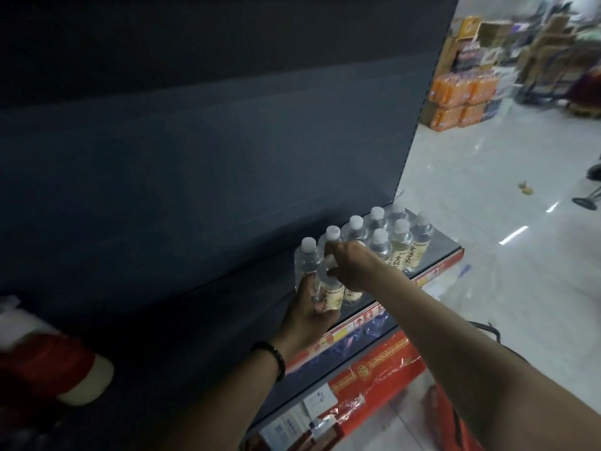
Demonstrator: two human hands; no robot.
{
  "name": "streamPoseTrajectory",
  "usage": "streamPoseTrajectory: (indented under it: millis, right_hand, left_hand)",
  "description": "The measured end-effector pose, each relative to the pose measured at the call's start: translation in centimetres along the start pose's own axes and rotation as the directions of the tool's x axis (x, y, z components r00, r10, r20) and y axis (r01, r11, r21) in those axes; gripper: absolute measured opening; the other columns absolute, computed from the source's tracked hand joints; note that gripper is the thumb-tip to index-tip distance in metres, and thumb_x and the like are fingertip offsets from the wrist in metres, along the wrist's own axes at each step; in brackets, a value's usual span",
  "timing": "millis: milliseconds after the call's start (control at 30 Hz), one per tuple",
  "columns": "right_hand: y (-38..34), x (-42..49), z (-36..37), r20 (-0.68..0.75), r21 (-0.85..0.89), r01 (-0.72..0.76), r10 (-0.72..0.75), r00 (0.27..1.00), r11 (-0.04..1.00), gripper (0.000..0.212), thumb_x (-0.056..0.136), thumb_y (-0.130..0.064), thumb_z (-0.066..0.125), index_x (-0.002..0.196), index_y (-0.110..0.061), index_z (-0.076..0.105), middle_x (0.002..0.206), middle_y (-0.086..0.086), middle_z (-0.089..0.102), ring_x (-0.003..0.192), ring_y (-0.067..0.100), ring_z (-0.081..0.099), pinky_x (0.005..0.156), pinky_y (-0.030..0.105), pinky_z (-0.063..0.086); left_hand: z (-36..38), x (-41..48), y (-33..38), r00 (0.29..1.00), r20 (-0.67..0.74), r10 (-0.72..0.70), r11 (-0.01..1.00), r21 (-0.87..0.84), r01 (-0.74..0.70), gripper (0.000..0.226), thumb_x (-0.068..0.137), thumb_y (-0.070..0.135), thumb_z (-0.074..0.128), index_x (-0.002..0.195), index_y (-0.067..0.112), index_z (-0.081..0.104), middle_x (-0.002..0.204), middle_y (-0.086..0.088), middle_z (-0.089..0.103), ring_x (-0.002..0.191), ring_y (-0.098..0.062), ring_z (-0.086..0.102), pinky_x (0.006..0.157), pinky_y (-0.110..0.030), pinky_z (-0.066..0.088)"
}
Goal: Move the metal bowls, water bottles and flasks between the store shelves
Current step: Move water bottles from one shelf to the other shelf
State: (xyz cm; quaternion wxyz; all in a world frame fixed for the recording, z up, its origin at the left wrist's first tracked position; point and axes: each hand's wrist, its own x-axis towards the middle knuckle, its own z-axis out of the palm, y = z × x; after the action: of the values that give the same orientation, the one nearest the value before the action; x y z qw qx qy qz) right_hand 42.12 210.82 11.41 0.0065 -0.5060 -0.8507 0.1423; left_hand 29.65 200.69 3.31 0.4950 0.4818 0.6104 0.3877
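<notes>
nearest, the left wrist wears a dark beaded bracelet (pixel 272 352). the left hand (pixel 309 315) is wrapped round the lower body of a clear plastic water bottle with a cream label (pixel 330 292). this bottle stands at the front lip of the dark grey metal shelf (pixel 447 244), just above its red price strip (pixel 356 322). the right hand (pixel 353 265) comes from above, fingertips curled in a pinch at that bottle's white cap, probably so one hand bears the weight while the other keeps it upright. behind and to the right, the group of clear white-capped bottles (pixel 380 242) stands packed and touching, nearly up to the shelf's open end. leftward the shelf gives room to slide. the dark back panel (pixel 227 157) closes the far side. beyond lies a glossy pale floor (pixel 487 164).
</notes>
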Motion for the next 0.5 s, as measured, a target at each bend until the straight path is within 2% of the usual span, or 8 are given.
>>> streamPoseTrajectory:
  millis: [133,233,300,367,433,500]
  right_hand:
    - [-0.4,-0.6,0.1,-0.03,-0.031,-0.019,0.018,0.999,0.999,0.048,0.098,-0.028,0.075,0.14,-0.015,0.055,0.125,0.013,0.067,0.104,0.027,0.068,0.075,0.031,0.05]
    - [-1.8,-1.6,0.4,-0.151,-0.1,-0.052,0.036,0.988,0.994,0.054,0.099,-0.039,0.069,0.144,-0.018,0.049,0.13,0.017,0.059,0.107,0.036,0.068,0.071,0.035,0.046]
    - [-3.9,-2.5,0.7,-0.231,-0.084,-0.071,0.05,0.972,0.994,0.047,0.099,-0.039,0.066,0.139,-0.021,0.049,0.128,0.015,0.056,0.103,0.038,0.069,0.068,0.037,0.048]
    - [-6.6,-3.3,1.2,-0.283,-0.045,-0.062,0.046,0.958,0.997,0.04,0.098,-0.037,0.063,0.131,-0.021,0.05,0.124,0.013,0.055,0.103,0.038,0.068,0.066,0.039,0.049]
    - [-9.8,-3.9,1.8,-0.29,-0.007,-0.02,0.017,0.957,1.0,0.037,0.098,-0.04,0.061,0.128,-0.02,0.051,0.122,0.013,0.054,0.106,0.039,0.067,0.072,0.042,0.053]
    - [-13.6,-4.4,2.7,-0.224,0.02,0.042,-0.037,0.974,0.999,0.041,0.101,-0.046,0.059,0.133,-0.02,0.053,0.128,0.013,0.058,0.112,0.037,0.067,0.082,0.041,0.054]
  left_hand:
    - [-1.3,-1.0,0.4,1.0,0.014,-0.023,0.999,0.033,0.022,0.061,0.098,0.013,0.075,0.127,0.057,0.046,0.12,0.029,0.06,0.102,0.011,0.068,0.087,-0.02,0.056]
    - [-3.2,-2.9,0.2,0.997,0.066,-0.031,0.995,0.102,0.024,0.051,0.101,0.015,0.072,0.136,0.045,0.051,0.132,0.019,0.064,0.109,0.007,0.065,0.085,-0.016,0.055]
    - [-5.1,-5.2,-0.8,0.995,0.065,-0.07,0.984,0.171,0.058,0.049,0.1,0.026,0.071,0.141,0.044,0.05,0.134,0.022,0.061,0.113,0.006,0.062,0.093,-0.024,0.058]
    - [-7.5,-8.2,-2.3,0.997,0.027,-0.075,0.966,0.251,0.066,0.057,0.096,0.037,0.072,0.149,0.041,0.051,0.146,0.016,0.058,0.123,-0.002,0.063,0.103,-0.038,0.06]
    - [-10.5,-11.5,-3.9,0.996,-0.029,-0.083,0.95,0.298,0.088,0.054,0.095,0.034,0.072,0.146,0.035,0.057,0.143,0.013,0.06,0.122,-0.007,0.066,0.099,-0.04,0.063]
    - [-14.1,-15.0,-5.0,0.993,-0.07,-0.091,0.932,0.345,0.11,0.043,0.096,0.027,0.073,0.138,0.026,0.065,0.135,0.008,0.065,0.115,-0.008,0.07,0.095,-0.035,0.064]
